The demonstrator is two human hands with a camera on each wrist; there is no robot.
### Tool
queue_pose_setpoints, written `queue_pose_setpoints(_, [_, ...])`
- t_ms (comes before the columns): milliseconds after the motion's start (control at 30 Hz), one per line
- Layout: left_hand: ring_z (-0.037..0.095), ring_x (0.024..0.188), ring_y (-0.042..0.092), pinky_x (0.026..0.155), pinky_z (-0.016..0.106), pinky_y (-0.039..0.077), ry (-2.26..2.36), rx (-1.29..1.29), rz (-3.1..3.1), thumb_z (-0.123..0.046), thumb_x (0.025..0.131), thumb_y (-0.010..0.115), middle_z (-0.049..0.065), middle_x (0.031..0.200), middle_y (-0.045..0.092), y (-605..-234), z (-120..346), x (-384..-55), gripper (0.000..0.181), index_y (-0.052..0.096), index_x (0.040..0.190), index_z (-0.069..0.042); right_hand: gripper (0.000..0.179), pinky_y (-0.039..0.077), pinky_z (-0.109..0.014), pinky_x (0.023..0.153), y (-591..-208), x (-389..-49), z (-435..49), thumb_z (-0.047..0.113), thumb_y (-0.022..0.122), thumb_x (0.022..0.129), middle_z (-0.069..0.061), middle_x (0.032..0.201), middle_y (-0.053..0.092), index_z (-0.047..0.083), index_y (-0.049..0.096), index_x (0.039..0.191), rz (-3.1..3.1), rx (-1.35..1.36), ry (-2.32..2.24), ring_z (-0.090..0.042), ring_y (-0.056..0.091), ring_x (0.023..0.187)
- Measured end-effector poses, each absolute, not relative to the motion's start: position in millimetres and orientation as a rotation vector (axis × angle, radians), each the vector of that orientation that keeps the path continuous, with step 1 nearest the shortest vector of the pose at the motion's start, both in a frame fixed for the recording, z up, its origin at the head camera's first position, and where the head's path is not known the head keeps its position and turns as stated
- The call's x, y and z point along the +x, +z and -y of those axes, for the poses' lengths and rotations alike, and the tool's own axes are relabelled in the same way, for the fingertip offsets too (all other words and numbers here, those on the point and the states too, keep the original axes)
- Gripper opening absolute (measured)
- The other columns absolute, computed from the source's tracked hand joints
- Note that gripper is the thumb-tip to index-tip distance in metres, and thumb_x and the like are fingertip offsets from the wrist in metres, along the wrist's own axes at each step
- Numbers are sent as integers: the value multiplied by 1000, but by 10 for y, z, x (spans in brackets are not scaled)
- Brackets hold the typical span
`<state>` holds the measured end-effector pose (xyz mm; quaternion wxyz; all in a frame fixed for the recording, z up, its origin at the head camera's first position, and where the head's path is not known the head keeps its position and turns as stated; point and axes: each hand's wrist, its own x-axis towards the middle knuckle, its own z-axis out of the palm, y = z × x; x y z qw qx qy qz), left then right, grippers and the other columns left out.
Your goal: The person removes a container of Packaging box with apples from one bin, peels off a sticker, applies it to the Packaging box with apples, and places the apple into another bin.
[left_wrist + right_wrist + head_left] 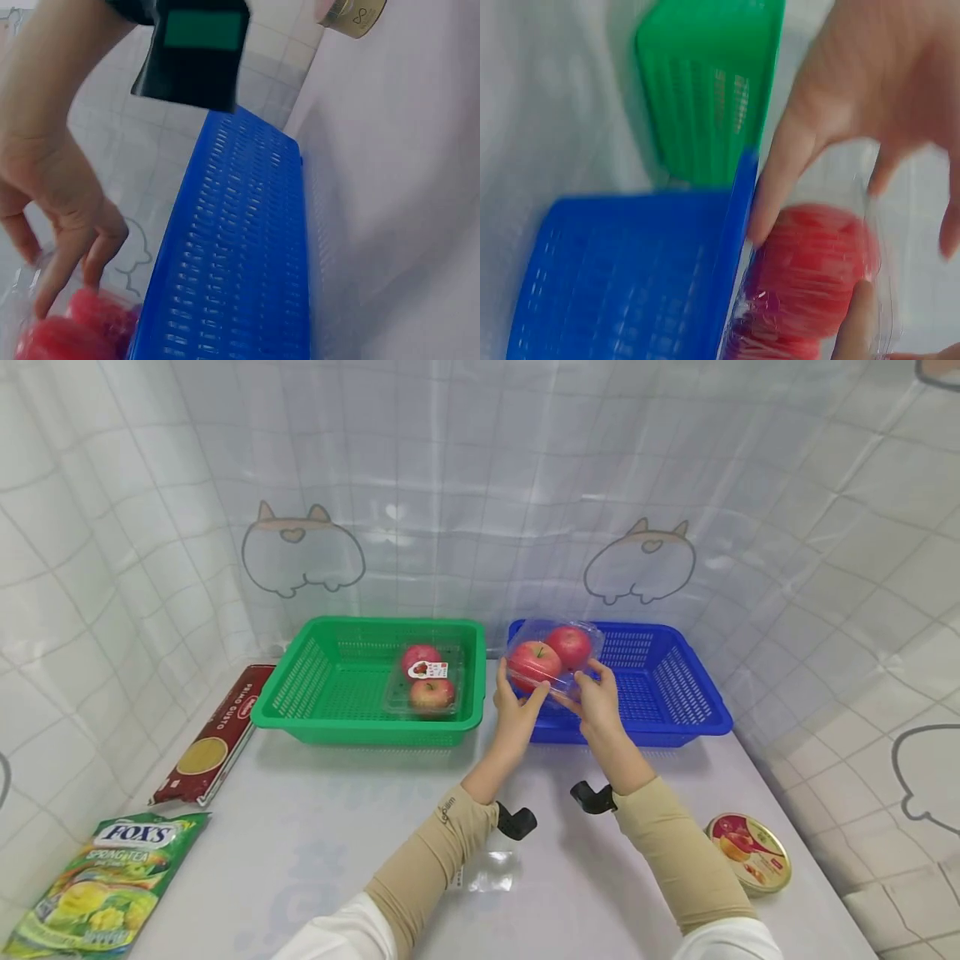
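Note:
A clear plastic clamshell box point(531, 631) with two red apples point(534, 667) inside is held between both hands, tilted over the left part of the blue basket point(705, 727). My left hand point(513, 722) grips its near left corner, thumb in front and fingers along the side. At the near right edge, my right hand point(602, 708) holds the box with thumb and fingers. The right wrist view shows the red fruit point(817, 262) through the plastic, close beside the blue rim. Part of the basket's inside is hidden behind the box.
Left of the blue basket stands a green basket point(288, 725) holding another apple pack point(429, 670) with a label. A red pasta packet point(217, 735) and a green FOX'S candy bag point(105, 881) lie at left. A round gold tin point(750, 852) sits at right; clear plastic point(491, 870) lies in front.

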<state>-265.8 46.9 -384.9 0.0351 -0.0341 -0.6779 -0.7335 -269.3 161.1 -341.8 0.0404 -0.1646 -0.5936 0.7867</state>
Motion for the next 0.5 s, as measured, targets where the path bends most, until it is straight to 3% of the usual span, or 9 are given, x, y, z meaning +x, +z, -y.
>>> queue_pose_setpoints(133, [35, 116, 45, 82, 42, 51, -2287, -13, 1989, -38, 88, 60, 19, 141, 6, -3824, -442, -2660, 83, 2, 147, -27, 49, 54, -28, 74, -3415, -2619, -1457, 8, 41, 97, -2, 97, 34, 11, 21, 142, 1824, -493, 2405, -13, 37, 80])
queue_pose_setpoints(300, [34, 122, 36, 82, 44, 51, -2231, 49, 1923, -36, 87, 62, 19, 140, 6, -3789, -406, -2674, 82, 7, 146, -25, 47, 53, -30, 75, -3416, -2562, -1336, 8, 41, 97, -2, 95, 33, 10, 20, 139, 1846, -432, 2394, -12, 37, 80])
queue_pose_setpoints(500, [34, 114, 43, 76, 43, 53, -2221, 120, 1865, -26, 85, 65, 19, 135, 11, -3777, -366, -2668, 77, 13, 142, -24, 47, 54, -30, 72, -3472, -2515, -1284, 8, 43, 96, -3, 95, 33, 9, 22, 138, 1856, -363, 2362, -12, 40, 83])
